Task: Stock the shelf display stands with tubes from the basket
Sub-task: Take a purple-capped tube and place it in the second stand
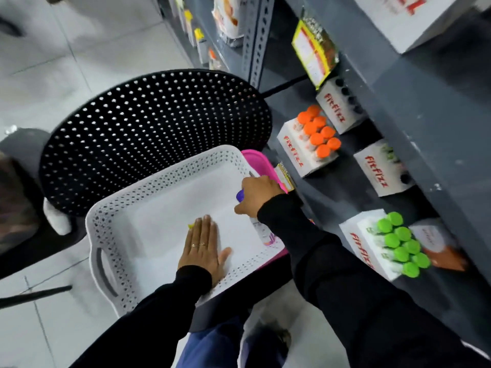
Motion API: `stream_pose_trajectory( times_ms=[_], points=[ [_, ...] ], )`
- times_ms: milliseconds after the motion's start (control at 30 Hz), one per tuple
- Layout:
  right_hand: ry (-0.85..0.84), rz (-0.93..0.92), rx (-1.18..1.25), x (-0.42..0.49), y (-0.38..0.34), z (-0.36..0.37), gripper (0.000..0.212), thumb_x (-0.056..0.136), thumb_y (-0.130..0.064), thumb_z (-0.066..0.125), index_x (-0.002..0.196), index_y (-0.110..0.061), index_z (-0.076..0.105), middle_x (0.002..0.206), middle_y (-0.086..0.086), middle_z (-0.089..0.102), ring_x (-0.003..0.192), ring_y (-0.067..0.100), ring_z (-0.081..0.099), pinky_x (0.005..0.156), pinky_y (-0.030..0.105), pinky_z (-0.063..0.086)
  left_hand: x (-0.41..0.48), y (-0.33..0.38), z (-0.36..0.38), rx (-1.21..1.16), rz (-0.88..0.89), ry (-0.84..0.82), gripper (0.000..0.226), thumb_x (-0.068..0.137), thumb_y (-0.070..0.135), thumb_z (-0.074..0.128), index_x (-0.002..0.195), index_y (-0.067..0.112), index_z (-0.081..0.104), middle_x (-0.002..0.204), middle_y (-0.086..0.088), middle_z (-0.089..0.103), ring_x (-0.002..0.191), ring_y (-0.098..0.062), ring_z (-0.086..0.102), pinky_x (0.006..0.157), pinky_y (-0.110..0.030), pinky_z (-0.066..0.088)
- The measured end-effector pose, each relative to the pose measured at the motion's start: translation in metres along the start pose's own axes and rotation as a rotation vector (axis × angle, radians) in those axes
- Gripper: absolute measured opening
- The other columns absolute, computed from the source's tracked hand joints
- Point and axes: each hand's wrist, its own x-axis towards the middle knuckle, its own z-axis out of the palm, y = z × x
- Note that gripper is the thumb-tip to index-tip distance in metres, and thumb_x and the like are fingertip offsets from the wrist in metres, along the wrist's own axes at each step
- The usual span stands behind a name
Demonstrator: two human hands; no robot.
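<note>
Right now the left hand (202,244) lies flat, palm down, fingers straight and together, inside the white perforated plastic basket (125,208), gripping nothing; two thin rings show on one finger. A bit of yellow (190,226) peeks out at its fingertips, too small to identify. Right hand (259,193) is in the basket's far right corner, fingers curled around a tube with a purple cap (240,195); only the cap and a sliver show past the knuckles. Another clear tube with a purple-orange label (263,233) lies on the basket floor under the right forearm, against the right wall. Basket sits on the seat of a black perforated plastic chair (156,128), a pink tray (259,162) under its right edge. Both arms in black sleeves. Grey metal shelf (425,144) to the right holds white Fitfizz display stands: one full of orange-capped tubes (317,131), one full of green-capped tubes (401,244), one with empty holes at the back (342,102), another (382,168) blurred, contents unclear.
</note>
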Motion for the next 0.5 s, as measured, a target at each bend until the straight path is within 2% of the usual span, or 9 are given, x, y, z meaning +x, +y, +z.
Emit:
stream_pose_trajectory(
  times_ms=[67,100,133,200,267,300,367,500],
  points=[
    [0.015,0.008,-0.036,-0.020,0.009,-0.012,0.006,0.081,-0.011,0.062,0.078,-0.006,0.060,0.058,0.002,0.046,0.062,0.023,0.053,0.056,0.026,0.045,-0.002,0.002,-0.001,0.014,0.035,0.040,0.085,0.078,0.063,-0.019,0.137,0.003,-0.009,0.148,-0.011,-0.015,0.138,-0.023,-0.020,0.100,-0.026,-0.036],
    [0.019,0.014,-0.033,-0.032,0.015,-0.018,0.007,0.080,-0.008,0.061,0.075,-0.004,0.061,0.059,0.005,0.053,0.058,0.023,0.056,0.055,0.025,0.049,-0.002,0.003,-0.004,-0.005,0.037,0.045,0.091,0.074,0.064,-0.024,0.138,0.002,-0.009,0.148,-0.011,-0.017,0.138,-0.024,-0.019,0.100,-0.025,-0.036],
    [0.025,0.012,-0.012,-0.045,0.022,-0.025,0.006,0.080,-0.006,0.061,0.078,-0.002,0.065,0.065,0.008,0.063,0.061,0.024,0.062,0.059,0.027,0.055,-0.002,0.006,-0.010,-0.022,0.032,0.051,0.094,0.075,0.065,-0.021,0.142,0.001,-0.001,0.151,-0.012,-0.011,0.140,-0.027,-0.013,0.104,-0.027,-0.031],
    [0.050,0.001,0.037,-0.071,0.037,-0.040,0.016,0.081,-0.011,0.063,0.093,-0.003,0.071,0.088,0.013,0.074,0.083,0.028,0.070,0.077,0.031,0.059,0.006,0.017,-0.027,-0.063,-0.046,0.051,0.079,0.090,0.058,0.006,0.141,0.001,0.024,0.153,-0.021,0.014,0.141,-0.034,0.009,0.116,-0.038,-0.005],
    [0.107,0.004,0.085,-0.099,0.051,-0.055,0.025,0.086,-0.026,0.065,0.100,-0.007,0.073,0.104,0.012,0.073,0.099,0.028,0.066,0.086,0.032,0.053,0.017,0.036,-0.051,-0.131,-0.145,0.052,0.062,0.095,0.046,0.026,0.129,-0.003,0.040,0.140,-0.026,0.036,0.131,-0.038,0.029,0.111,-0.045,0.021],
    [0.137,0.023,0.117,-0.119,0.060,-0.064,0.029,0.089,-0.031,0.062,0.102,-0.008,0.073,0.107,0.012,0.072,0.103,0.028,0.064,0.087,0.032,0.050,0.022,0.052,-0.063,-0.170,-0.136,0.098,0.062,0.095,0.045,0.028,0.125,-0.007,0.043,0.134,-0.028,0.042,0.127,-0.040,0.035,0.108,-0.046,0.026],
    [0.226,0.059,0.128,-0.150,0.075,-0.078,0.029,0.092,-0.032,0.057,0.104,-0.010,0.072,0.112,0.012,0.070,0.109,0.030,0.061,0.089,0.032,0.048,0.032,0.086,-0.083,-0.268,-0.036,0.185,0.067,0.091,0.044,0.029,0.123,-0.012,0.044,0.132,-0.034,0.044,0.126,-0.044,0.037,0.107,-0.048,0.028],
    [0.468,0.222,0.082,-0.225,0.110,-0.100,0.026,0.082,-0.026,0.064,0.102,-0.009,0.070,0.110,0.015,0.070,0.106,0.034,0.060,0.087,0.034,0.051,0.027,0.181,-0.129,-0.321,0.357,0.348,0.072,0.086,0.043,0.024,0.126,-0.013,0.042,0.135,-0.034,0.042,0.126,-0.048,0.037,0.109,-0.051,0.028]
  ],
)
